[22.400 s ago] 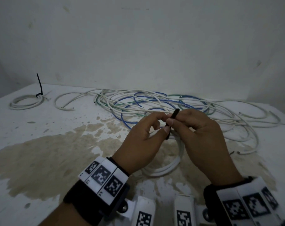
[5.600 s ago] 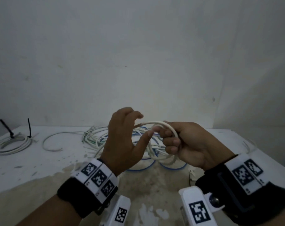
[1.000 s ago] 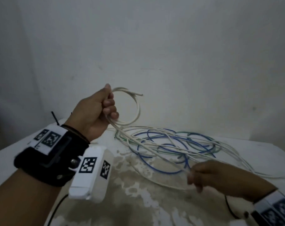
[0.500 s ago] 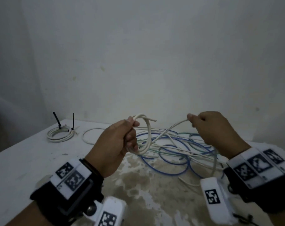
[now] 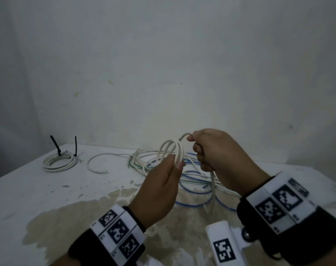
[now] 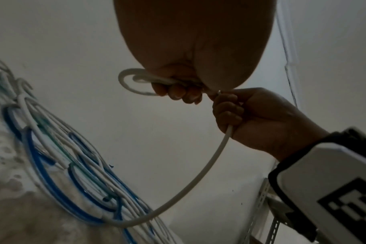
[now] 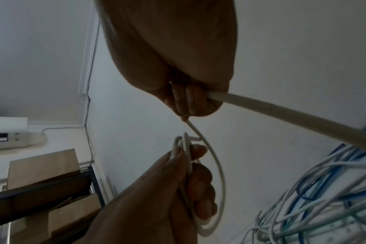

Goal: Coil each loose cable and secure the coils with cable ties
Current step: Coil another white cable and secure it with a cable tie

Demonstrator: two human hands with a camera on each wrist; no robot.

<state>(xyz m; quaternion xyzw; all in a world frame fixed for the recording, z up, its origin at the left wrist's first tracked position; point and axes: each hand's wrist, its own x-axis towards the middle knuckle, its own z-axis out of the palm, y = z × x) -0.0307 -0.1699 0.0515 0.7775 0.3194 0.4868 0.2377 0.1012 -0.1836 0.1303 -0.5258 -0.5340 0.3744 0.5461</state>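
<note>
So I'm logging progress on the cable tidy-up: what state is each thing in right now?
White cable: partly coiled, a few loops, rest trailing to the table.
Left hand: pinching the loops.
Right hand: gripping the trailing cable, feeding another loop.
Tied coils: finished, lying flat, two black cable ties sticking up.
Short white piece: loose, uncoiled.
Blue, green and white tangle: still loose, untied.

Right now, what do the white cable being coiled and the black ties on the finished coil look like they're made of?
White cable: smooth matte jacket, probably PVC or a similar plastic; it bends into tight loops in the left hand without kinking. Core not visible.
Black ties: thin stiff strips standing upright off the finished coil, likely nylon; too small to confirm.
</note>
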